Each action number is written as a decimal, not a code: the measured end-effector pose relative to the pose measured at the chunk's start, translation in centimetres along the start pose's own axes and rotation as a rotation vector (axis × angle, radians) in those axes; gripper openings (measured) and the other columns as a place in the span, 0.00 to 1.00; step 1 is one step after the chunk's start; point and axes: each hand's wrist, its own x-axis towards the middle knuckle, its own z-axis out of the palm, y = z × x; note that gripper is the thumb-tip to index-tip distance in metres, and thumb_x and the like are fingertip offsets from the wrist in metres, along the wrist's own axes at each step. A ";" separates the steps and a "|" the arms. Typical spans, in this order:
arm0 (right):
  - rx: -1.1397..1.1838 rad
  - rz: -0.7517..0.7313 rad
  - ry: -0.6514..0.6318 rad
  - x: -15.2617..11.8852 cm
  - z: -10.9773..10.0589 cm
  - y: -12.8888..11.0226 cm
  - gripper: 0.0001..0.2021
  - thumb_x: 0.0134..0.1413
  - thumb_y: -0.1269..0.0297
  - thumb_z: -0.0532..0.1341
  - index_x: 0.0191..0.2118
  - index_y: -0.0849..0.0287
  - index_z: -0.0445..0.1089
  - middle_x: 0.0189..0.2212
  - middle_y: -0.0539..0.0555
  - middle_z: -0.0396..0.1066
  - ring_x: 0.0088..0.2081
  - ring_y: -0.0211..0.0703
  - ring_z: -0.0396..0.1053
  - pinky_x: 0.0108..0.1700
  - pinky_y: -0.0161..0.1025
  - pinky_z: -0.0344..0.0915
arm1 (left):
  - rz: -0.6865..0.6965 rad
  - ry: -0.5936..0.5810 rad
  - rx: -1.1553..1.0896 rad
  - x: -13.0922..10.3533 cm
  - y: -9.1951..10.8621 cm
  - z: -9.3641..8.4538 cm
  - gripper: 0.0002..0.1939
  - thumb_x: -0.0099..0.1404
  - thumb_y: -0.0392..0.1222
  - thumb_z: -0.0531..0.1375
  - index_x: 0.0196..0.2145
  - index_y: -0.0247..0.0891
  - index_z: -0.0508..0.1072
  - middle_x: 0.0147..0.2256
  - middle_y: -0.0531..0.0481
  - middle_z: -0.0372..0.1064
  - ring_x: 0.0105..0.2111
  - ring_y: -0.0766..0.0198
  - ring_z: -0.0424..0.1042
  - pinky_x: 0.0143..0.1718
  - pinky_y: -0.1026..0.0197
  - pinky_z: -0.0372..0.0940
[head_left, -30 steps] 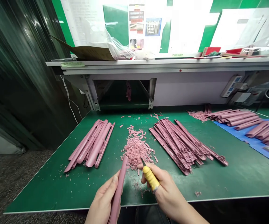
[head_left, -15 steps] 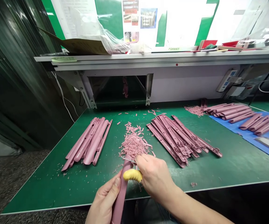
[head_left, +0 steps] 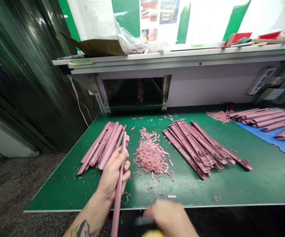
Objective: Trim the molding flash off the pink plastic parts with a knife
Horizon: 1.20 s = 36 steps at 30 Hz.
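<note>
Gripping a pink strip (head_left: pixel 117 204) in my left hand (head_left: pixel 110 176); my right hand (head_left: pixel 169 215) clasps a tool (head_left: pixel 153 234) by the desk's (head_left: pixel 191 186) near edge.

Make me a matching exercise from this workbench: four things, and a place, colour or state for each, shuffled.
Things:
1. Left hand
2. Scrap heap
3. Blue sheet
4. Tabletop

Places, colours or states:
A. Green
B. Beneath pink pieces at the right
C. Between the left stack and the middle stack
D. Gripping a long pink piece

Pairs: 1-D, 2-C, 3-B, 4-A
</note>
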 end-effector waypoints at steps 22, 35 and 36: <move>-0.224 -0.004 -0.040 4.1 -2.1 0.3 0.22 0.62 0.45 0.51 0.26 0.57 0.63 0.21 0.49 0.66 0.22 0.38 0.60 0.24 0.38 0.40 | -0.072 -0.025 -0.063 -3.3 -3.8 0.3 0.16 0.54 0.34 0.68 0.42 0.35 0.77 0.30 0.50 0.75 0.27 0.70 0.73 0.30 0.70 0.69; 0.178 0.151 0.127 2.2 -1.7 0.0 0.30 0.55 0.34 0.50 0.39 0.59 0.69 0.28 0.53 0.72 0.28 0.41 0.68 0.29 0.35 0.60 | -0.121 0.028 -0.138 -3.1 -2.4 0.0 0.12 0.62 0.35 0.61 0.44 0.38 0.71 0.28 0.55 0.66 0.13 0.78 0.59 0.08 0.76 0.54; 0.154 0.195 0.160 3.3 -2.6 0.5 0.29 0.53 0.34 0.53 0.39 0.59 0.69 0.29 0.54 0.72 0.29 0.42 0.69 0.30 0.35 0.60 | -0.151 0.027 -0.132 -4.2 -3.1 -0.1 0.13 0.61 0.36 0.61 0.45 0.37 0.71 0.26 0.56 0.67 0.11 0.79 0.57 0.08 0.75 0.54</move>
